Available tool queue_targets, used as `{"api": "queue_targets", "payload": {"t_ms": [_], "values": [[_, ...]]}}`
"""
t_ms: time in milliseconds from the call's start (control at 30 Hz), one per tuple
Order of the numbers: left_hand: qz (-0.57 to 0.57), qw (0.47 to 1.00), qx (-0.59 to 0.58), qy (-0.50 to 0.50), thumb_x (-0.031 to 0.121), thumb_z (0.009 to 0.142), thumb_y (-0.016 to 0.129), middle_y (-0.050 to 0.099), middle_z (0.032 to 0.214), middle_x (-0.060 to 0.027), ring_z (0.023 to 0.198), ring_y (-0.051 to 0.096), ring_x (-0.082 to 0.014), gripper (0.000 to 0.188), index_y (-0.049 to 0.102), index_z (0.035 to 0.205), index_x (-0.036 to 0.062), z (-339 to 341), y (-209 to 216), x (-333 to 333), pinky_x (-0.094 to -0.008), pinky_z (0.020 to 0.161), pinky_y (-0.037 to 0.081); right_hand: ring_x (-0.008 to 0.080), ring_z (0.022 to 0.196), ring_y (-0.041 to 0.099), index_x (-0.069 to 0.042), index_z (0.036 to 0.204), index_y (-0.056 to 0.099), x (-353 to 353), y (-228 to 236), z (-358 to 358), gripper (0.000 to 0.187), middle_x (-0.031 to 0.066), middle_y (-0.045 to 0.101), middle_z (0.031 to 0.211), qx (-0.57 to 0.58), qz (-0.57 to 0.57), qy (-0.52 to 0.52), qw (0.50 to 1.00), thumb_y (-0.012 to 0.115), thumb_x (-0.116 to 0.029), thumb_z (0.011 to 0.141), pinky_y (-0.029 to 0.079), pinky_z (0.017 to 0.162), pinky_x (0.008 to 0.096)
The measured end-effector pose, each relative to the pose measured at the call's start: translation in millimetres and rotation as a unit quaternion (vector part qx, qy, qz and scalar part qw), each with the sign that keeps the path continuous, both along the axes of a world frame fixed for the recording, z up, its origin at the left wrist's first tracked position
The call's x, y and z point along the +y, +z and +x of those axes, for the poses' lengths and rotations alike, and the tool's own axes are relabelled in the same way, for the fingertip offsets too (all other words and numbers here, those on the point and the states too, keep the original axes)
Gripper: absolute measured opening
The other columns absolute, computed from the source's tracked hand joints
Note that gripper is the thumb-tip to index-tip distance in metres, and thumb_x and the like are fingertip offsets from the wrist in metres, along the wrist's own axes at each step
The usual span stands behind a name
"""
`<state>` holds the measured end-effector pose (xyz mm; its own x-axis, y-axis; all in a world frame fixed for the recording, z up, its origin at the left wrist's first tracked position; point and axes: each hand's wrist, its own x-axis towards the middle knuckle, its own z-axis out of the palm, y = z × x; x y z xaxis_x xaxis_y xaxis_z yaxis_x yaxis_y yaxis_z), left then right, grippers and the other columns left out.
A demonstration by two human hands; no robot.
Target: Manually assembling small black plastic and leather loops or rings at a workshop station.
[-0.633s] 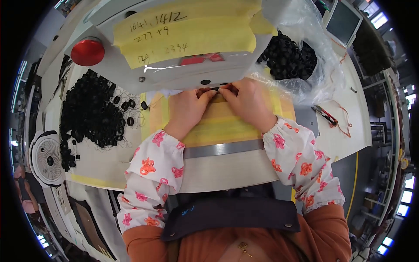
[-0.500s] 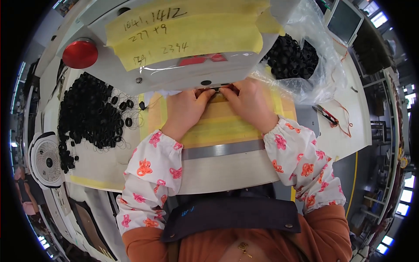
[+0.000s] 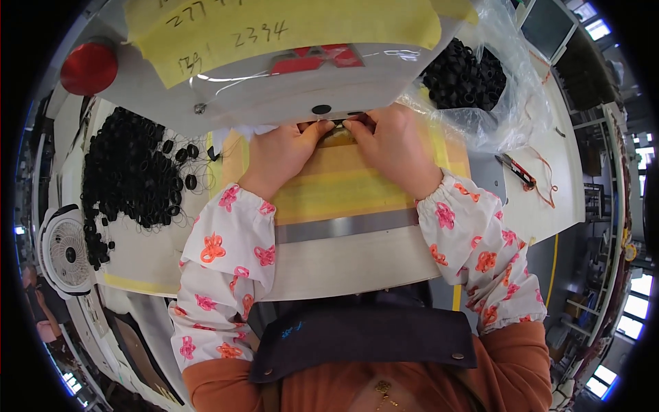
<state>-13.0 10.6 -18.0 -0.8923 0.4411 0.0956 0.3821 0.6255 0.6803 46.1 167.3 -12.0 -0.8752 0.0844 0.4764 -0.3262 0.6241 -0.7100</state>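
My left hand (image 3: 280, 152) and my right hand (image 3: 398, 145) meet under the front edge of a grey-white sewing machine head (image 3: 268, 93). Thumbs and fingers are pinched together on both hands, with the fingertips almost touching. Between them a small black piece (image 3: 338, 123) shows as a dark sliver; the machine and my fingers hide most of it. Both wrists rest low over the work surface, which is covered with yellow tape (image 3: 336, 182). Floral white sleeve covers wrap my forearms.
To the left lies a heap of small black loops (image 3: 130, 172) with loose threads, near a white fan (image 3: 67, 250). A clear plastic bag (image 3: 522, 103) of black rings (image 3: 467, 79) stands at the right, with thread snips (image 3: 516, 172) nearer. A red button (image 3: 89, 69) sits on the machine's left.
The view has shifted, so the machine looks larger and further up and left. My hands keep the same pinch at the machine's edge.
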Motion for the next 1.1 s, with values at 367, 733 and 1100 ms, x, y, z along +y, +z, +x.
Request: {"api": "queue_targets", "payload": {"t_ms": [367, 733, 1100], "values": [[0.029, 0.998, 0.029, -0.047, 0.028, 0.076, 0.061, 0.061, 0.067, -0.0038, 0.062, 0.057, -0.0203, 0.02, 0.065, 0.086, 0.0114, -2, 0, 0, -0.0311, 0.057, 0.043, 0.0335, 0.062, 0.055, 0.002, 0.071, 0.049, 1, -1, 2, 0.009, 0.0168, 0.056, 0.065, -0.022, 0.005, -0.019, 1.0, 0.058, 0.002, 0.07, 0.044, 0.054, 0.0374], [0.01, 0.999, -0.032, -0.024, 0.033, 0.078, 0.057, 0.062, 0.069, -0.0032, 0.062, 0.058, -0.02, 0.023, 0.065, 0.086, 0.0127, -2, -5, -1, -0.0314, 0.056, 0.043, 0.0315, 0.058, 0.055, 0.003, 0.071, 0.051, 4, 1, 0, 0.008, 0.0167, 0.056, 0.062, -0.068, -0.02, -0.009, 0.997, 0.059, 0.0, 0.07, 0.043, 0.051, 0.0367], [0.043, 0.999, -0.026, -0.012, 0.031, 0.077, 0.064, 0.06, 0.062, 0.0002, 0.054, 0.05, -0.0073, 0.024, 0.065, 0.083, 0.0074, -1, -5, 8, -0.025, 0.052, 0.038, 0.0291, 0.058, 0.057, 0.003, 0.072, 0.056, 10, 2, 1, 0.009, 0.0166, 0.058, 0.065, -0.058, 0.003, -0.017, 0.998, 0.061, -0.004, 0.07, 0.045, 0.053, 0.0342]]}}
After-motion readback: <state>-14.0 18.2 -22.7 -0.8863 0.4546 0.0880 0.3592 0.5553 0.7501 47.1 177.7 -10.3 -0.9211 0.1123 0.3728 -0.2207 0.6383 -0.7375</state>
